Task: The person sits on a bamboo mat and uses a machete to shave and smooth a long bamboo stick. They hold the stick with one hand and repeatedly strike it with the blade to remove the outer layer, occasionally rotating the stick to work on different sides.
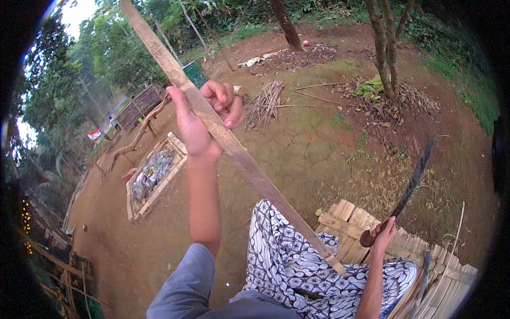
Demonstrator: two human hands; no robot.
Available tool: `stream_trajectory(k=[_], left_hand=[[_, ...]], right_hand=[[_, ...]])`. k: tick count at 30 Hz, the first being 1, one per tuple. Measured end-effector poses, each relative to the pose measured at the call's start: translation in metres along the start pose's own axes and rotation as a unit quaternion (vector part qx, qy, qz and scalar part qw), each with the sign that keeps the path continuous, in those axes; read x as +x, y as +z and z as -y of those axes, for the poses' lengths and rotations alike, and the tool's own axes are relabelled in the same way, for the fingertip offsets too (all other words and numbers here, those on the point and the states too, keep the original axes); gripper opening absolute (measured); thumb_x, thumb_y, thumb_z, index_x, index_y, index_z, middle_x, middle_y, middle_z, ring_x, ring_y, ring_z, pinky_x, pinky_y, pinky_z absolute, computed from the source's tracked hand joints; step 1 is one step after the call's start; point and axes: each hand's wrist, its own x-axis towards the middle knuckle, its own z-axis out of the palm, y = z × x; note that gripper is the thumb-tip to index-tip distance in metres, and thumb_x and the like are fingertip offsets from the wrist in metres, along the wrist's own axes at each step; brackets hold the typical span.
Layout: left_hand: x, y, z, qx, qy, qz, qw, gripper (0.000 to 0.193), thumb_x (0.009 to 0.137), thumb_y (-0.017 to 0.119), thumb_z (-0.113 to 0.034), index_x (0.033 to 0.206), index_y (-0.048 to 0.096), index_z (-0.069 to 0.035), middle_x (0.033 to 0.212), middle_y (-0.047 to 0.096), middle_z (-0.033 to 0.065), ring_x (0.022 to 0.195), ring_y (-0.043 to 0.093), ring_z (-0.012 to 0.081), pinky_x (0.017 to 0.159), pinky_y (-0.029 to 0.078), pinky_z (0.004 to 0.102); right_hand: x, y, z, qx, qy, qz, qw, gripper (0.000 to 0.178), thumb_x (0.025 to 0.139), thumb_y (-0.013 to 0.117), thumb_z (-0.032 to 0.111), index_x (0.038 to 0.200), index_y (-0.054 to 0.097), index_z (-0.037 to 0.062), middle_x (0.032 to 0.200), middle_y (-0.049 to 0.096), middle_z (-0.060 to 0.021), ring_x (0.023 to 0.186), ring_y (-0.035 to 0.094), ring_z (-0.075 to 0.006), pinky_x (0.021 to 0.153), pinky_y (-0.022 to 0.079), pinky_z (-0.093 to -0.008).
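The long flat wooden strip [248, 166] is left of the long-bladed machete [414, 183]; ahead, thin sticks [266, 102] lie on the earth ground [297, 159].

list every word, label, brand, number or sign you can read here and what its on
No readable text.
Long flat brown wooden strip in the left hand: no writing visible.
Long dark-bladed machete in the right hand: no writing visible.
Black-and-white patterned cloth: pattern only.
Mixed litter pile and green crate: too small and blurred to tell whether they carry print.
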Motion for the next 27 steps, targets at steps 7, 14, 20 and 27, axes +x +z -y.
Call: stream_trajectory(k=[7, 14, 20, 27], left_hand=[[0.000, -0.012, 0.001, -0.053, 0.041, -0.053, 0.996, 0.058, 0.090, 0.026, -0.060, 0.076, 0.044, -0.007, 0.059, 0.033, -0.0007, 0.043, 0.031, 0.0108, 0.041, 0.026, 0.0250], [-0.001, -0.022, -0.002, -0.078, 0.088, -0.069, 0.991, 0.049, 0.094, 0.028, -0.050, 0.083, 0.046, -0.006, 0.054, 0.033, -0.0007, 0.038, 0.030, 0.0096, 0.035, 0.026, 0.0230], [0.003, -0.016, -0.012, -0.072, 0.096, -0.096, 0.988, 0.041, 0.097, 0.030, -0.041, 0.086, 0.047, -0.006, 0.053, 0.032, -0.0017, 0.037, 0.029, 0.0082, 0.034, 0.026, 0.0224], [0.072, 0.007, -0.045, 0.037, 0.078, -0.084, 0.993, 0.029, 0.097, 0.037, -0.033, 0.086, 0.044, -0.007, 0.054, 0.031, -0.0047, 0.038, 0.028, 0.0055, 0.034, 0.025, 0.0207]], right_hand=[[0.001, -0.003, 0.000, -0.010, 0.009, 0.016, 1.000, 0.035, 0.094, 0.043, 0.041, 0.077, 0.043, 0.0098, 0.055, 0.039, 0.0011, 0.042, 0.038, -0.0077, 0.035, 0.030, -0.0229], [-0.006, 0.005, 0.005, -0.041, 0.003, 0.010, 0.999, 0.035, 0.094, 0.043, 0.042, 0.078, 0.042, 0.0108, 0.050, 0.038, 0.0006, 0.038, 0.036, -0.0079, 0.033, 0.030, -0.0233], [-0.003, 0.000, 0.000, -0.060, -0.007, 0.002, 0.998, 0.035, 0.095, 0.043, 0.039, 0.074, 0.040, 0.0101, 0.050, 0.038, -0.0006, 0.037, 0.037, -0.0093, 0.031, 0.030, -0.0241], [-0.001, -0.001, -0.004, -0.084, -0.007, 0.018, 0.996, 0.037, 0.095, 0.042, 0.039, 0.072, 0.040, 0.0094, 0.050, 0.039, -0.0005, 0.035, 0.037, -0.0094, 0.031, 0.031, -0.0233]])
